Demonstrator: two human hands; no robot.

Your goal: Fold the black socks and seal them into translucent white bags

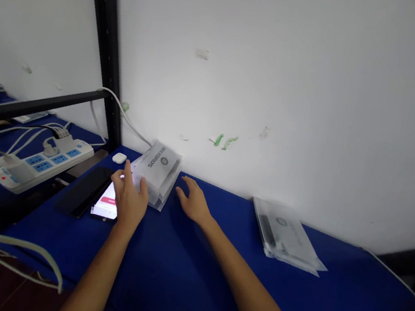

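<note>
Head view: stacked pouches lie between left grip and right grip.

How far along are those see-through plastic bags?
Maybe done: the flatter pile of frosted plastic bags on the right. In hand: nothing I can see; the left hand is over the glowing black phone, the right hand over the blue tabletop. Maybe left: the thicker, dark-lettered stack of frosted bags near both hands. I can't tell which is finished.

dim light, brighter patch mid-wall, dark corners, glowing phone screen, soft blur, wide-angle distortion
</note>
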